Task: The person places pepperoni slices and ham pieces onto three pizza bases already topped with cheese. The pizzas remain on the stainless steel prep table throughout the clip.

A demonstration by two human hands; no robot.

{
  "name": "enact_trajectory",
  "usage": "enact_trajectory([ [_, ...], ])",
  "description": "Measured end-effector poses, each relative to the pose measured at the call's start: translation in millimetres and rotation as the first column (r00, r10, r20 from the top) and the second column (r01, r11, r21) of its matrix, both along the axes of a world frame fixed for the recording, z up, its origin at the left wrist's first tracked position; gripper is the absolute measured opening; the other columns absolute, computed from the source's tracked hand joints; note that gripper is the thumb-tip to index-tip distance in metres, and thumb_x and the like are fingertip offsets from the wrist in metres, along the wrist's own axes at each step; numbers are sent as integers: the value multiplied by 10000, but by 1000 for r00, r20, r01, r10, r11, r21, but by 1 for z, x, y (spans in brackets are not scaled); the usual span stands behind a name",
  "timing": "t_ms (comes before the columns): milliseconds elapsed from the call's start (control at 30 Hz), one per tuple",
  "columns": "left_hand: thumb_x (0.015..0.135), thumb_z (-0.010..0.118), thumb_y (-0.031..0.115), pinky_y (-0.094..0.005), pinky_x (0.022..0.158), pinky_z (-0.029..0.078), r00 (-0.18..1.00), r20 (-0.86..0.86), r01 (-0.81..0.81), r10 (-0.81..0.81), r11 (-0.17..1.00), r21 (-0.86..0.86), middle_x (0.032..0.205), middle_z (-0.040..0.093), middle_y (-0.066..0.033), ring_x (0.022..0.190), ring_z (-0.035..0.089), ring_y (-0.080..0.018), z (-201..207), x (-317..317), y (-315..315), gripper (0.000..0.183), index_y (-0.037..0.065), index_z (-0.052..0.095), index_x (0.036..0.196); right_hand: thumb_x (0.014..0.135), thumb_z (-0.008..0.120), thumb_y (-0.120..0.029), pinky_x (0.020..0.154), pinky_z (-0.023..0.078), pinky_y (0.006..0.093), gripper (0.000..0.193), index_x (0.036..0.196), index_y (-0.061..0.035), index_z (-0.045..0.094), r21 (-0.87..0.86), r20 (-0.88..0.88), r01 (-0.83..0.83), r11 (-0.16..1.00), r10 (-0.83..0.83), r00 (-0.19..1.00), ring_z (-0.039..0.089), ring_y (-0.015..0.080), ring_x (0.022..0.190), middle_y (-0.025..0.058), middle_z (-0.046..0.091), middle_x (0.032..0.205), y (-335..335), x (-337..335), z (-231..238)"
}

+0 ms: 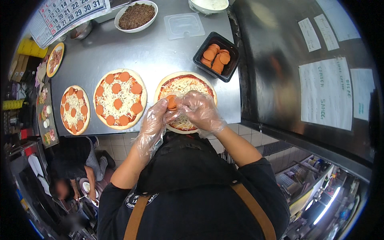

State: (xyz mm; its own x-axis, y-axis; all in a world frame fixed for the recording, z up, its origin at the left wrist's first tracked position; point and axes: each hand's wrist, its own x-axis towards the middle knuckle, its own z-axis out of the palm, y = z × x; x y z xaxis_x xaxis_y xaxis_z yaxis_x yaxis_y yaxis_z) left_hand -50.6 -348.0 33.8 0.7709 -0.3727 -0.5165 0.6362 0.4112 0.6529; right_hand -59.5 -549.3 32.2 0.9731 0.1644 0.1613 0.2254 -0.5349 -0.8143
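Both my hands wear clear plastic gloves and meet above a pizza [186, 82] spread with red sauce and shredded cheese. My left hand [154, 119] grips a few pepperoni slices [171, 103] between its fingers. Curled against the right edge of those slices, my right hand [202, 113] pinches at them with its fingertips. No pepperoni shows on the visible part of this pizza; the hands cover its middle. More pepperoni [218, 59] lies in a black tub [229, 76] beyond my right hand.
Two pizzas topped with pepperoni, a larger one [127, 96] and a smaller one [73, 104], lie to the left. Behind are a bowl of ground meat [137, 17], a clear lid [184, 26] and a white bowl [210, 5]. A metal wall [276, 76] borders the right; another person [76, 160] works lower left.
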Motion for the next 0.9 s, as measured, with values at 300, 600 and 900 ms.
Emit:
enact_trajectory([
  [300,1115,602,280,-348,1045,585,991,82,92,-106,983,156,1353,681,-142,1213,697,-215,-9,-7,-4,501,-41,522,1491,985,703,-260,822,562,345,239,1042,-37,768,315,-478,237,919,-62,876,727,176,900,100,764,945,-8,2,-29],
  [600,1079,653,236,-373,1010,610,997,25,-71,68,983,166,1316,694,-169,1176,729,-281,-38,-15,44,486,-53,542,1453,1005,677,-244,842,550,438,225,1007,-28,740,-332,-238,-207,920,131,962,700,329,914,153,725,959,-28,17,-32],
  [900,1087,645,266,-396,1023,621,998,41,-55,50,990,129,1337,677,-193,1207,711,-312,-36,-27,64,512,-80,530,1447,956,715,-239,842,564,501,194,966,-48,743,-609,9,-2,793,10,1000,696,352,977,142,673,961,-10,83,-51],
])
